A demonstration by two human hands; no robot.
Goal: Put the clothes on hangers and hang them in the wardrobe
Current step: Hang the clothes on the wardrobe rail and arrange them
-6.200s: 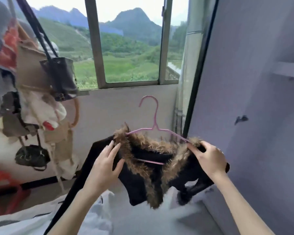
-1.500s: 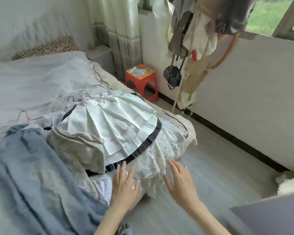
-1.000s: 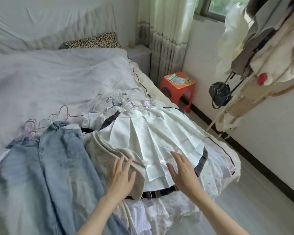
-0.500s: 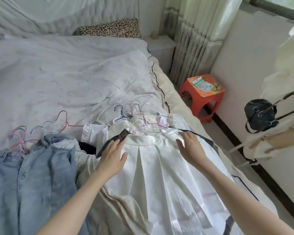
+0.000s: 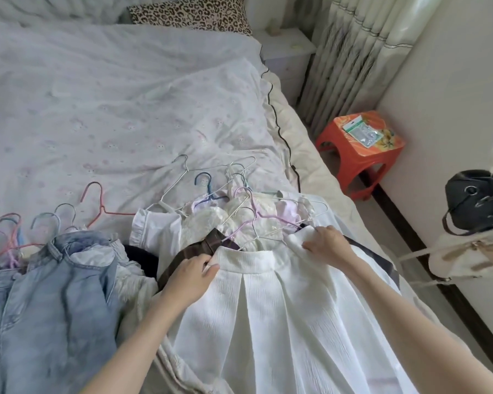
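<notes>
A white pleated skirt (image 5: 282, 314) lies on top of a pile of clothes at the near edge of the bed (image 5: 111, 109). My left hand (image 5: 190, 275) pinches the left end of its waistband. My right hand (image 5: 326, 245) grips the right end, where the fabric bunches up. Just beyond the waistband lie several wire hangers (image 5: 239, 200) on pale lacy tops (image 5: 211, 226). A dark plaid garment (image 5: 195, 248) shows under the skirt. Blue jeans (image 5: 54, 302) lie to the left with more hangers (image 5: 12, 234) above them.
A red plastic stool (image 5: 359, 155) with a packet on it stands by the curtain (image 5: 359, 46) to the right of the bed. A black bag (image 5: 475, 203) and pale bags hang at the right edge. A leopard-print pillow (image 5: 191, 12) lies at the bed's head.
Earlier I held a fur-trimmed black garment on a pink hanger. I have since turned to the bed; my hands slid up the white skirt and now close on its waistband.
</notes>
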